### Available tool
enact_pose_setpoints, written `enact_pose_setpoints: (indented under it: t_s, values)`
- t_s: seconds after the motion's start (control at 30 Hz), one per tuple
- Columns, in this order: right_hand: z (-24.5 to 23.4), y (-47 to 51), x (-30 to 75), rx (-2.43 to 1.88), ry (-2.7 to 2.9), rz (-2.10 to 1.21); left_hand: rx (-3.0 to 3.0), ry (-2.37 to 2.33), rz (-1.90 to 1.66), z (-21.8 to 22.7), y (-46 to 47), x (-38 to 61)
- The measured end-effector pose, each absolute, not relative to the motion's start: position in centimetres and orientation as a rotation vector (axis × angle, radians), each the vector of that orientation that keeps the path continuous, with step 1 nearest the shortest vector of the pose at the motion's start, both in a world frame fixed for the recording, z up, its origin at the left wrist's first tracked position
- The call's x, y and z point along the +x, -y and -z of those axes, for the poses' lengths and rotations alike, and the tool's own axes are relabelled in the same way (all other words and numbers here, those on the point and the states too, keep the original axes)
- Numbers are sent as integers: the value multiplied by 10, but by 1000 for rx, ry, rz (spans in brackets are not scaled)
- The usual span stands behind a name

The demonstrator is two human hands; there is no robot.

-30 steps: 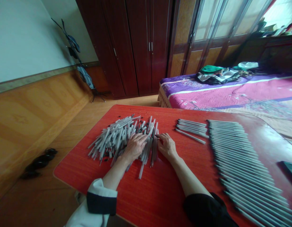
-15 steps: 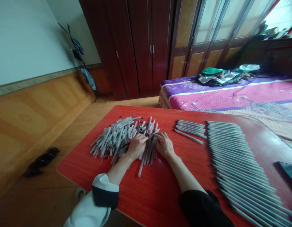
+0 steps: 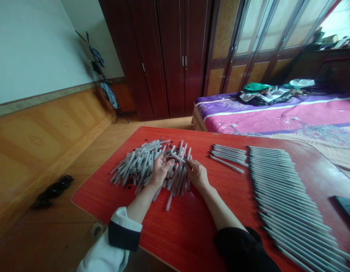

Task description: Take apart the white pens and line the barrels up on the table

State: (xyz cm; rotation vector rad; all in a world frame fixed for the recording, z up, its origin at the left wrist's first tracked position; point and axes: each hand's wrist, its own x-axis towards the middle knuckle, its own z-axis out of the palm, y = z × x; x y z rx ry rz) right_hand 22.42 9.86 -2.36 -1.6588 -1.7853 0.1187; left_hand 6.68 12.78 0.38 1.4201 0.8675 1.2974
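Right hand [image 3: 197, 174] is pinching one end of a single grey pen [image 3: 177, 157] between thumb and fingertips, so it's closed on that one. The pen sits lifted just above the heap, tilted, with its other end pointing toward the left hand [image 3: 160, 169]. That hand is turned palm-up-ish and cupped, fingers loosely curled, sitting right on the pile of pens [image 3: 135, 164]. Honestly can't tell if it's actually gripping anything or just resting there.

Room-wise: the pile is on the far left part of the red desk [image 3: 192, 219], spreading close to the left edge, where the top drops off to the wooden floor [image 3: 87, 151]. A few loose pens stick out of the heap toward the person. Between the hands and the near edge there's a wide stretch of bare desk, crossed only by the two forearms. To the right of the right hand there's a bare strip, then a small bunch of pens [image 3: 228, 155] lying side by side, and just beside that a long row of pens [image 3: 282, 189] laid parallel, running all the way down to the near right corner. A dark flat device [image 3: 347, 206] lies at the right edge, past the row. The bed [image 3: 277, 113] sits just beyond the far right side of the desk.

Both forearms angle inward, wrists low, hands nearly meeting over the right end of the pile.
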Motion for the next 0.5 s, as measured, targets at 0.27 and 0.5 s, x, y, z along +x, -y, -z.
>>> enact_pose_setpoints:
  t_s: [0.27,0.5]
  values:
    - [-1,-90,201,-1576,1896,-185,1327,-900,-1323,-10,-127,57]
    - [-18,-117,184,-1723,2012,-84,1354,-1193,-1864,-10,-146,23]
